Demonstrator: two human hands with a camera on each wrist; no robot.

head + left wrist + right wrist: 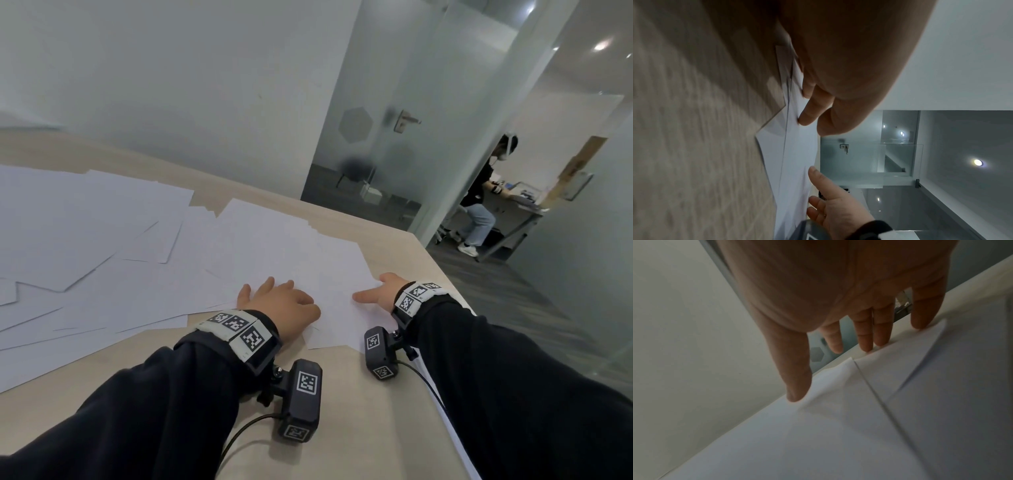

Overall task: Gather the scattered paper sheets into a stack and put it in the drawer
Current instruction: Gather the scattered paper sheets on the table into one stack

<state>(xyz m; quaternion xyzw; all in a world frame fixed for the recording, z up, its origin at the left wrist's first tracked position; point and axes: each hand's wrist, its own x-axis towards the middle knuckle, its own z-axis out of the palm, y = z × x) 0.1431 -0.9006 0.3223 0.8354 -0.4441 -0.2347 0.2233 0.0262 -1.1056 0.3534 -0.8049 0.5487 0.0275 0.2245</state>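
In the head view, white sheets [102,246] are lying scattered over the tabletop [342,411], filling the left and middle of the frame. The left hand [281,301] is being laid flat on the near edge of the rightmost pile [291,246], fingers loosely spread and gripping nothing. The right hand [380,291] is being set at that pile's right corner, thumb stretched inward across the paper. The hands are lying apart, with a bare strip of paper between them. This pile is running with its long axis from lower right up toward the middle of the frame, away from the hands; the remaining sheets are fanning out to the left, nearer the left hand. No drawer is shown.

In the left wrist view, the left fingers [809,112] are being pressed on overlapping paper at centre, and the right hand [830,209] is appearing at the bottom, open, its fingertips reaching to the paper edge.

In the right wrist view, the right fingers [879,335] are being held straight at a sheet corner in the upper right, the thumb touching paper at centre left. Overlapping edges are crossing the lower half at differing angles.

Gathering is judged to be only starting: the left spread would need sweeping rightward toward the pile under the hands.
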